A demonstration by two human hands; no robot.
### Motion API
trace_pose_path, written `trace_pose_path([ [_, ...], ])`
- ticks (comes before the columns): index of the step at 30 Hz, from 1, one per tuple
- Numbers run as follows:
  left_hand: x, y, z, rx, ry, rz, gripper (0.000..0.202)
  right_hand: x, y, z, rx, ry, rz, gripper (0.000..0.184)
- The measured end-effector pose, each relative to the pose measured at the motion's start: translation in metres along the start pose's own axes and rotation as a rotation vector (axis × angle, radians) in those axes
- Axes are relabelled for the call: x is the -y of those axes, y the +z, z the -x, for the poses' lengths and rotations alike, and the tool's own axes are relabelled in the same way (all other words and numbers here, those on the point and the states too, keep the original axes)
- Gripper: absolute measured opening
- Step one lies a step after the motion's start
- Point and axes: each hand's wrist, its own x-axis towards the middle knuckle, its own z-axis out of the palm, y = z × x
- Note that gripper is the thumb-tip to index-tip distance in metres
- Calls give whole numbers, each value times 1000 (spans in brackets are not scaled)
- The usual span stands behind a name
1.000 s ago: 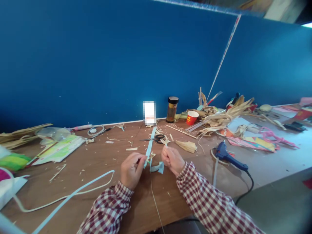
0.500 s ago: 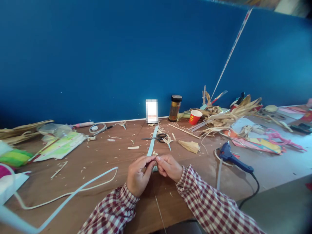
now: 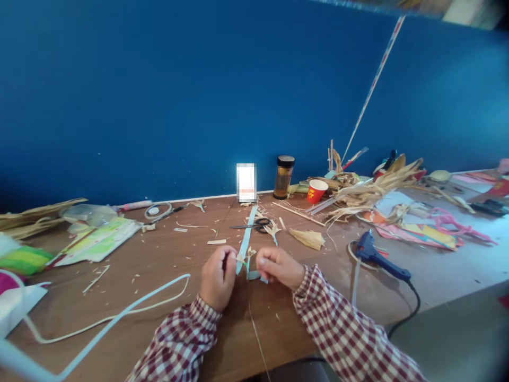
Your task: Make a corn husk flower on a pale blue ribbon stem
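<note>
My left hand [image 3: 217, 276] is closed in a pinch on a light blue ribbon strip [image 3: 245, 237] that runs away from me across the brown table [image 3: 167, 265]. My right hand [image 3: 279, 267] is closed too, pinching the folded near end of the same ribbon, with a small dry husk piece [image 3: 249, 254] between the two hands. A thin straw strand [image 3: 257, 339] trails from the hands toward the table's near edge. Both sleeves are red and white checked.
Black scissors [image 3: 258, 225] lie just beyond the ribbon. A blue glue gun [image 3: 377, 255] with its cord lies at right. A red paper cup [image 3: 316, 191], a dark jar [image 3: 283, 176] and a heap of dry husks [image 3: 369, 191] stand at the back. Loose ribbon [image 3: 119, 313] loops at left.
My hands met in the middle half a second ago and have since drawn a little apart again, still holding the ribbon. The view shifted slightly.
</note>
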Motion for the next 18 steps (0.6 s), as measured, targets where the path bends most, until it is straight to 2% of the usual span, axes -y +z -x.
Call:
trace_pose_path([
  [3, 8, -5, -2, 49, -93, -139, 29, -1, -19, -7, -444, -44, 215, 25],
  [5, 9, -8, 1, 171, -137, -169, 29, -4, -33, -12, -609, 19, 468, 20],
  [7, 8, -9, 6, 297, -174, -192, 29, -8, -42, -19, -651, 98, 656, 12],
  [9, 5, -8, 11, 369, -189, -229, 30, -11, -47, -25, -656, 147, 718, 9],
  [14, -1, -4, 14, 430, -234, -246, 32, -15, -44, -36, -672, 202, 640, 14],
  [18, -3, 5, 10, 466, -280, -247, 25, -16, -45, -36, -666, 189, 452, 12],
])
